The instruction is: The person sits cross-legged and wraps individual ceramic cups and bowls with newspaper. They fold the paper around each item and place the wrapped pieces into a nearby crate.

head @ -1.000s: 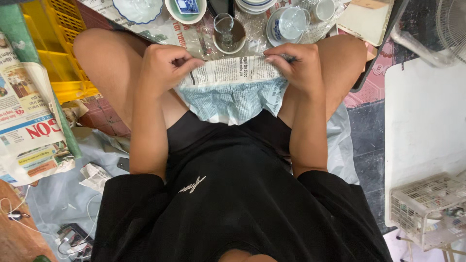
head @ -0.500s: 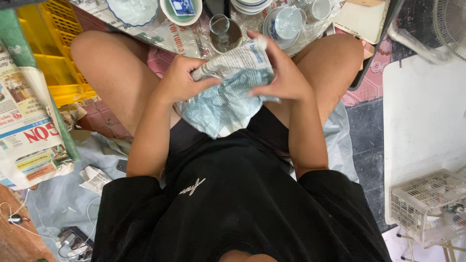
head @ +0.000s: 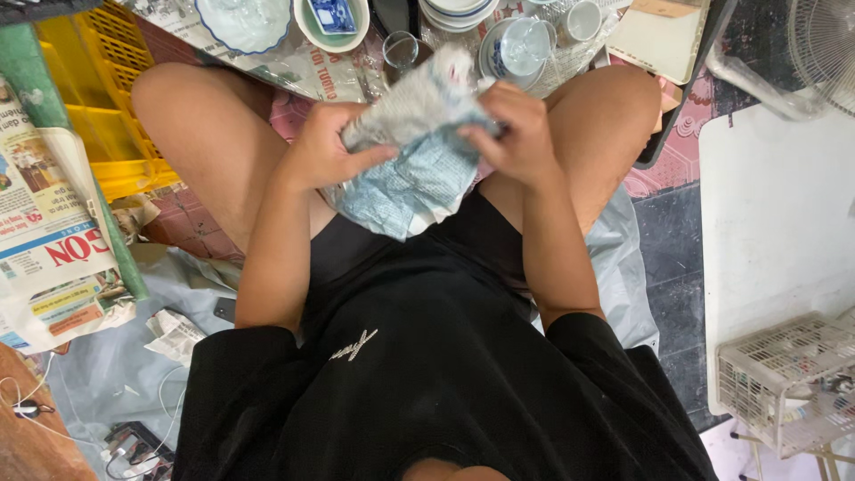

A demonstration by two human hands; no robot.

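Newspaper bundle (head: 417,147) contents hidden; fan (head: 824,44) cut off

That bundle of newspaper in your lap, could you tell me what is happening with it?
A seated person grips a crumpled newspaper bundle with both hands, the left hand and the right hand, above the lap. What is inside is hidden. Bowls and cups sit on the floor ahead; a yellow crate stands to the left.

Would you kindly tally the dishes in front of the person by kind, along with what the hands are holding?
Bowls: 2
Clear glasses: 1
Plate stacks: 1
Cups on saucers: 1
Newspaper bundles in both hands: 1
Total: 6
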